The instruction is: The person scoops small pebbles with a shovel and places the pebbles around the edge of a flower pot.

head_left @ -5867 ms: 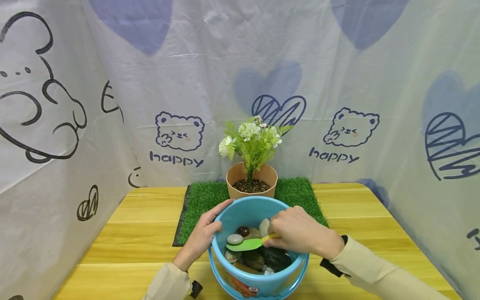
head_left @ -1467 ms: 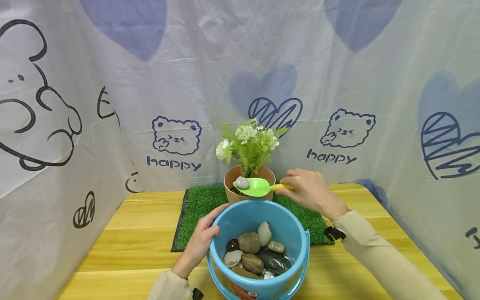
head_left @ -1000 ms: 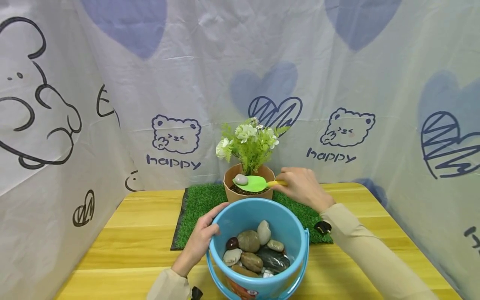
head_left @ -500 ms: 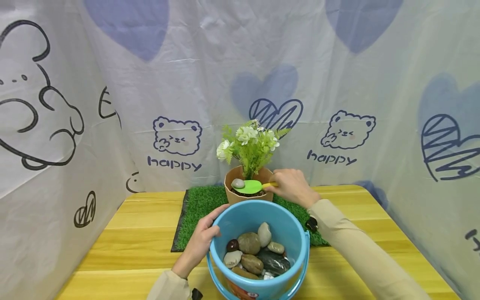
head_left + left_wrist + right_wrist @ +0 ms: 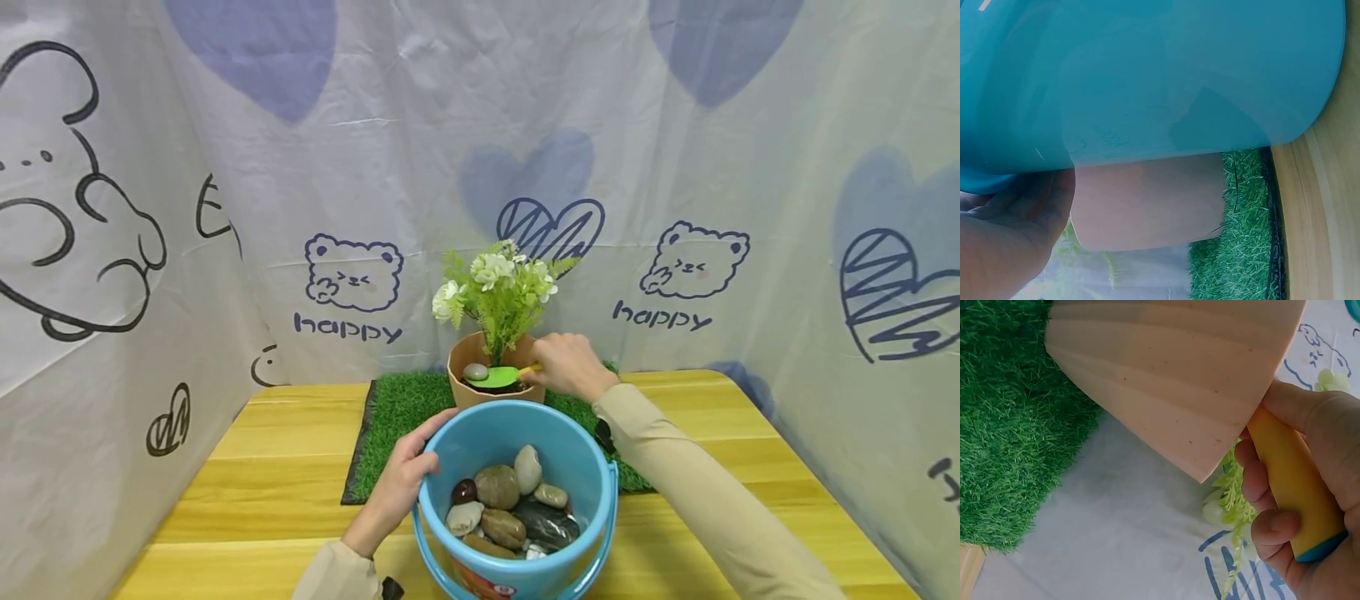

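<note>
Right hand [image 5: 568, 363]: curled round the yellow handle of the green trowel [image 5: 501, 378]
Grey pebble [image 5: 476, 372]: at the trowel's tip, inside the flowerpot [image 5: 1166, 381] — best tilted off slowly, low over the soil [image 5: 514, 388]
Left hand [image 5: 401, 479]: pinching the rim of the blue bucket [image 5: 1147, 81]

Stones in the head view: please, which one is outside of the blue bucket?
The pale grey stone at the green scoop's tip, at the plant pot; all the other visible stones lie inside the bucket.
</note>
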